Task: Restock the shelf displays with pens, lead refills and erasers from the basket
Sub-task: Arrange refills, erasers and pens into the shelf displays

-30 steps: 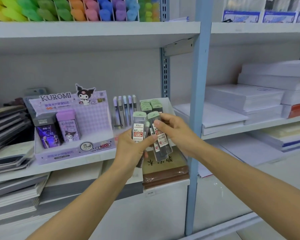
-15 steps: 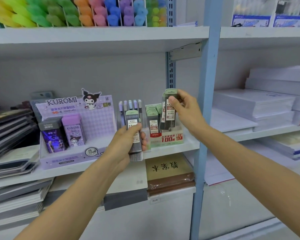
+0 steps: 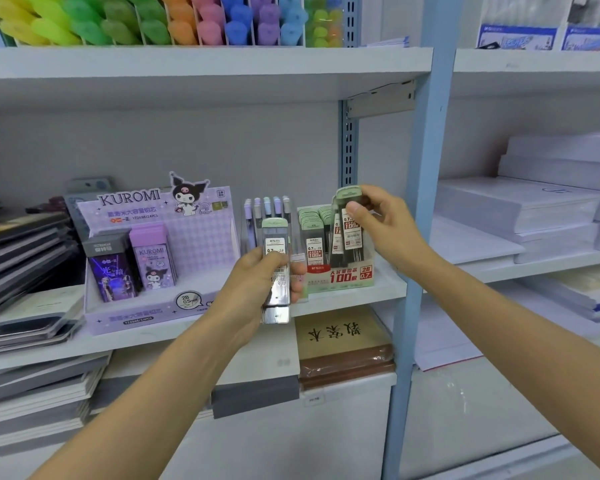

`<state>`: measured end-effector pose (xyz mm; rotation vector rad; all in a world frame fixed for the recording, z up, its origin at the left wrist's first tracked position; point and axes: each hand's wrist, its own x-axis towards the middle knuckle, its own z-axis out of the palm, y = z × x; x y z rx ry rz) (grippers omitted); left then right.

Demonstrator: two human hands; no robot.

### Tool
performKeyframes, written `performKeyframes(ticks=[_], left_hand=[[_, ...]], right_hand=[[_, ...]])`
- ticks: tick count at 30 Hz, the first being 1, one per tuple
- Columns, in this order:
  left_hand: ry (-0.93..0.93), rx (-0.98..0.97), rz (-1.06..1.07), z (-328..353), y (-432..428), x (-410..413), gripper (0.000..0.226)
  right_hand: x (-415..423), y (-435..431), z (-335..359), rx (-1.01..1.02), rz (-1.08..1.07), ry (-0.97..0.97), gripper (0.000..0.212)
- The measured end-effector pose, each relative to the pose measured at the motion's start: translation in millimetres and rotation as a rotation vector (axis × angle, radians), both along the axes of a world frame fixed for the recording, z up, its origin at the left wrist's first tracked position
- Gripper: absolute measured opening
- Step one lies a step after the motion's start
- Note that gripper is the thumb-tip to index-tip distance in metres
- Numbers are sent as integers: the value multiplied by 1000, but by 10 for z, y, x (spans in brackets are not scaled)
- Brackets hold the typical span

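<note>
White shelving fills the frame, split right of centre by a pale blue upright; stacks of white paper lie on the boards at the right; a row of coloured highlighters runs along the top left; a purple Kuromi display stands on the middle board at centre left. Just right of centre on the same board sits the green-and-white lead refill box, its rows of green-capped cases upright. The right hand pinches the green-capped top of its refill cases between thumb and fingers; their lower ends sit behind the box's front wall. The left hand, at centre, curls round an upright clear refill case in front of the shelf edge, just left of the box.
</note>
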<state>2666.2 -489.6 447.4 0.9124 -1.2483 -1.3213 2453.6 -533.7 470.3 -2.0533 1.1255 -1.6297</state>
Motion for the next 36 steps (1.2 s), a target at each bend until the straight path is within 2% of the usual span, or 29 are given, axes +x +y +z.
performKeyframes(ticks=[3, 5, 7, 12, 15, 23, 27, 31, 36], left_hand=[[-21, -42, 8, -8, -8, -10, 8], [-37, -65, 15, -7, -13, -22, 9], [-39, -72, 18, -3, -15, -30, 9], [-27, -72, 9, 2, -7, -30, 8], [-39, -75, 7, -1, -2, -22, 9], [-33, -60, 10, -7, -20, -15, 11], [-30, -60, -5, -15, -27, -9, 13], [-28, -61, -13, -26, -38, 9, 14], [-23, -53, -15, -46, -50, 27, 15]], right_hand=[[-74, 5, 84, -35, -19, -221, 20], [-112, 2, 161, -80, -33, -272, 20], [-107, -9, 199, -83, -36, -234, 20], [-34, -55, 124, 3, -80, 71, 22], [-21, -67, 109, 77, -48, 129, 21], [60, -165, 167, 190, 15, 76, 21], [-37, -190, 128, 165, 1, -113, 22], [-116, -184, 154, 110, 111, -288, 20], [-162, -182, 73, 114, 190, -138, 21]])
